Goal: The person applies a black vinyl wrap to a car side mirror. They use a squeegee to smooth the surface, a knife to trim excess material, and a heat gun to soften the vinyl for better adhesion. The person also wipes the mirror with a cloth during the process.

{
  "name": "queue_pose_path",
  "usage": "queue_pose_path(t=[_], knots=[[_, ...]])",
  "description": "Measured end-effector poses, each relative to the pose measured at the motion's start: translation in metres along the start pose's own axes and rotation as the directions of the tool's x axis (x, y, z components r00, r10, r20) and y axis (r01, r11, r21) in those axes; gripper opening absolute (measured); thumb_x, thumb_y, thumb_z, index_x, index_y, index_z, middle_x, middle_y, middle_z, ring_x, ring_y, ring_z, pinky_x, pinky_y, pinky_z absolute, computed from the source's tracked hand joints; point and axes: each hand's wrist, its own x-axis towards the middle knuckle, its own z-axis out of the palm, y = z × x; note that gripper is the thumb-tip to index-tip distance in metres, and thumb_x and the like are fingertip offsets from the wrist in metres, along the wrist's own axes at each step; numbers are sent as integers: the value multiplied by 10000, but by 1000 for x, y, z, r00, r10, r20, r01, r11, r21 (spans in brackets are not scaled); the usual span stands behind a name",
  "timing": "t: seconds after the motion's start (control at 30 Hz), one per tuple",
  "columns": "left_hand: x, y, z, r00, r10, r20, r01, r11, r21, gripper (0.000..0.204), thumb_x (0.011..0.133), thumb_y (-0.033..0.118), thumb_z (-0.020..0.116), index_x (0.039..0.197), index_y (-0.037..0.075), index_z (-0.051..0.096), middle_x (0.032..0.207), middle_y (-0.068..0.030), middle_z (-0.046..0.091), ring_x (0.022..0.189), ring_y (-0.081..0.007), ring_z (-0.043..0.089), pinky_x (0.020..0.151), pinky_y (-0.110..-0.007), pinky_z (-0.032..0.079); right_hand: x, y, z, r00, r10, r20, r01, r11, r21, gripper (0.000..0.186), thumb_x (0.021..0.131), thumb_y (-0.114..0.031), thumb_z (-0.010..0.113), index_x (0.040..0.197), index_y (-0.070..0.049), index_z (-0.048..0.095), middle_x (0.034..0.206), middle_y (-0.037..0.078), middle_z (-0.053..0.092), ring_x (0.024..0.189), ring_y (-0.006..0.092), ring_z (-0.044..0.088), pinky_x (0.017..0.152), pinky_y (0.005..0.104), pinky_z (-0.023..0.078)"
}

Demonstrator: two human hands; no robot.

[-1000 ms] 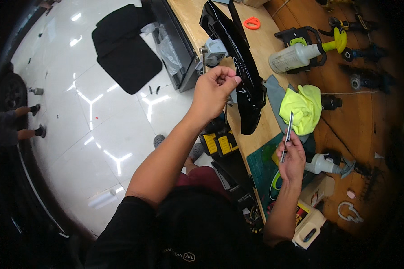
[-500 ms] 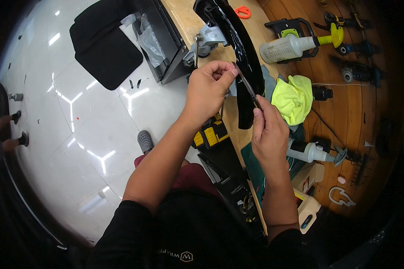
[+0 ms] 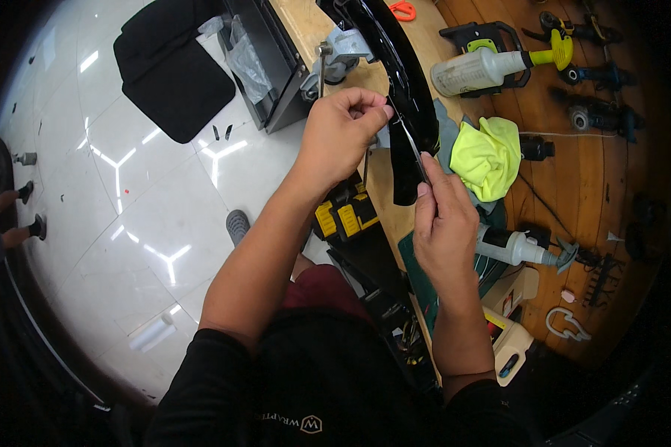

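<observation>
A glossy black curved panel (image 3: 414, 88) is held in a grey vise (image 3: 350, 46) on the wooden bench's left side. My left hand (image 3: 339, 138) is closed in a pinch at the panel's left edge; what lies between thumb and finger is too small to make out. My right hand (image 3: 445, 223) grips a slim snap-blade knife (image 3: 417, 156), with the blade reaching up along the panel toward my left fingertips. A crumpled yellow-green cloth (image 3: 486, 159) lies to the right of the knife, on grey cloth (image 3: 449, 123).
Spray bottles (image 3: 476, 74), (image 3: 508, 246) and an orange cutter (image 3: 402, 11) are on the bench. Power tools hang on the wooden wall. A beige jug (image 3: 511, 350), yellow-and-black tool case (image 3: 349, 217), dark cabinet and black mat (image 3: 175, 78) surround me. Another person's legs (image 3: 19, 238) show far left.
My right hand has moved up and left, bringing the knife from over the cloth to the panel beside my left fingers. The view has shifted slightly.
</observation>
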Motion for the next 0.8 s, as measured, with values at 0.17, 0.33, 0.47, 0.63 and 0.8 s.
queue_pose_path(t=[0.17,0.33,0.47,0.63,0.8], knots=[[-2,-3,2,1000,-12,-18,10,996,-87,121,879,121,673,936,14,670,800,24,609,711,-45,525,643,-199,417,0,2,-3,1000,-11,-2,11,1000,-10,353,880,-4,558,1232,15,573,842,185,551,699,344,593,621,392,484],[-4,-3,5,998,31,-57,-33,999,-33,125,886,131,665,938,18,671,800,28,605,709,-43,514,637,-195,408,3,2,-7,999,-8,36,9,999,-41,358,881,-16,565,1239,10,571,845,184,552,713,341,596,631,395,484],[-4,-5,4,994,80,-78,-77,996,48,134,890,138,660,940,14,671,793,30,603,704,-39,507,631,-193,404,7,0,-14,997,-19,78,28,993,-111,356,881,-19,570,1236,8,572,849,179,552,745,338,596,656,403,484],[-6,-3,6,991,89,-96,-80,992,99,144,889,144,661,940,10,671,768,28,602,682,-39,506,615,-195,408,12,1,-19,993,-53,106,66,990,-126,357,876,-11,570,1232,12,569,855,173,552,751,338,587,672,409,481],[-7,-3,7,988,110,-108,-95,987,131,143,889,145,660,934,10,672,761,22,607,680,-42,512,614,-200,414,17,-2,-19,993,-89,84,101,983,-156,345,891,-12,556,1235,-11,584,789,156,515,675,291,545,626,382,447]])
